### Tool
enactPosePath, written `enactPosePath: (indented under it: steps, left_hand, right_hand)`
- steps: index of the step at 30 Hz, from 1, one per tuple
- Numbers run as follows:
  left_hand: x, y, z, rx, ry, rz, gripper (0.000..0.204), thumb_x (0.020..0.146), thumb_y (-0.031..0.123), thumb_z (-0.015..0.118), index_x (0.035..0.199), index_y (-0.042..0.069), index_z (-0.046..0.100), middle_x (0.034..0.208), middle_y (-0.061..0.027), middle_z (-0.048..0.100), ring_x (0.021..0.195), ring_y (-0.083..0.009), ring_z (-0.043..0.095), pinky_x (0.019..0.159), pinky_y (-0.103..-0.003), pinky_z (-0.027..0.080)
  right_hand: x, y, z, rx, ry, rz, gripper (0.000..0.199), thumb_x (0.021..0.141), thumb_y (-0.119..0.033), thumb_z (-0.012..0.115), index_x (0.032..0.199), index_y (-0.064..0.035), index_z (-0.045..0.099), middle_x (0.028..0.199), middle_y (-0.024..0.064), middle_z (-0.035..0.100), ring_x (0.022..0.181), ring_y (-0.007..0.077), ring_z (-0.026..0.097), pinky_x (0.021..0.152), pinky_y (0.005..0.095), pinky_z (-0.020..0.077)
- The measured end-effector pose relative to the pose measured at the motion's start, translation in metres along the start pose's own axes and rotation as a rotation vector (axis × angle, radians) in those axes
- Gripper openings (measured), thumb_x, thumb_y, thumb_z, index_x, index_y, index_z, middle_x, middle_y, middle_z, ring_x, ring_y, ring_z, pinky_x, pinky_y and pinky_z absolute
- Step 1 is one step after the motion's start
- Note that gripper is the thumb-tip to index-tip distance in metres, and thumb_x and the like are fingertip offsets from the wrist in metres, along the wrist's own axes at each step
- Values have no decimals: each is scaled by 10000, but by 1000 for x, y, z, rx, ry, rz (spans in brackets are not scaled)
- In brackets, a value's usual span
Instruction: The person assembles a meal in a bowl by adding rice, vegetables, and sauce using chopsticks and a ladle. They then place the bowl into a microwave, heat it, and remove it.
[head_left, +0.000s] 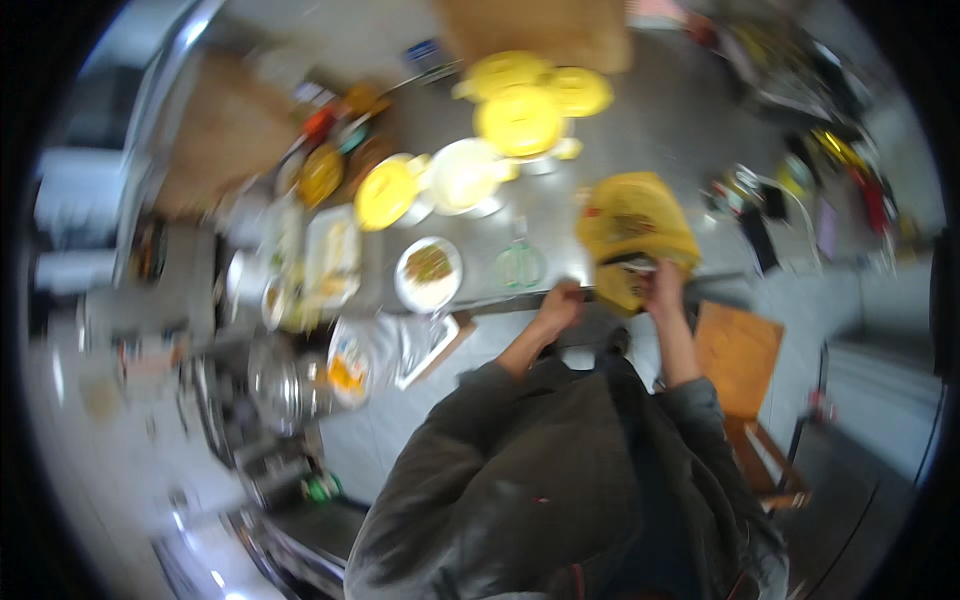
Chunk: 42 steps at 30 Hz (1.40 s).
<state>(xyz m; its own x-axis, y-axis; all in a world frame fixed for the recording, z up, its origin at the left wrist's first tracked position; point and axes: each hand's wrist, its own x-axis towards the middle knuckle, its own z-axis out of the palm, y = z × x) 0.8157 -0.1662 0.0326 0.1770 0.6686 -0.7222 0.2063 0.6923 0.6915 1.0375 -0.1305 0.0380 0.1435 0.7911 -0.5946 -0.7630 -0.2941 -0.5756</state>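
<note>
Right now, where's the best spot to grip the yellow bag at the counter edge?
Probably at its lower mouth edge, coming from the near side. The yellow bag is soft and crumpled, sagging over the counter edge; the right hand is already at that rim, and the left hand is alongside. Motion blur hides the exact finger placement.

A yellow bag (634, 232) is showing dark printed markings (too blurred to make out). Yellow lids (520, 120) are sitting over pale bowls on a grey counter (660, 130). A white plate (428, 274) is carrying brownish-green food. Grey sleeves (470, 420) are covering the arms, and a wooden stool (738, 355) is glowing orange-brown.
</note>
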Motion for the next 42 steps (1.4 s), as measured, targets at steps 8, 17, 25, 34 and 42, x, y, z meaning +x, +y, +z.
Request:
enactPosePath:
  steps: [8,17,25,34,42]
  left_hand:
    - [60,-4,80,-1404,-790,559,547,960,618,447,1259,178,573,1169,3,643,1048,-185,620,943,-461,470]
    - [34,3,141,-1103,-262,35,650,929,764,398,1275,243,576,1058,30,670,978,-148,622,892,-371,484]
    - [35,32,89,-696,612,96,815,793,398,810,1328,-77,420,1166,-197,599,1010,-302,609,860,-392,508]
    - [57,61,22,389,635,209,396,918,382,562,973,14,696,1010,-242,703,952,-433,674,804,-529,537]
    - [35,78,30,327,590,311,475,849,457,675,998,5,686,984,-249,701,972,-423,681,829,-506,550]
  right_hand:
    - [4,10,47,-141,-55,138,204,979,-258,618,1086,-97,551,766,29,618,488,101,497,383,234,359]
    - [55,24,45,-398,-173,73,241,928,-321,714,1068,-147,623,778,-32,630,521,77,514,419,217,375]
    - [76,0,-8,-901,-7,-395,404,907,-191,728,1194,53,580,1156,129,654,986,234,597,865,380,477]
    - [64,6,-32,-1333,829,-432,927,649,-493,890,1277,70,505,1215,281,579,1109,398,597,990,468,483]
    - [60,22,-54,-587,257,-32,369,905,-277,715,1098,8,582,804,135,678,626,232,641,584,346,550]
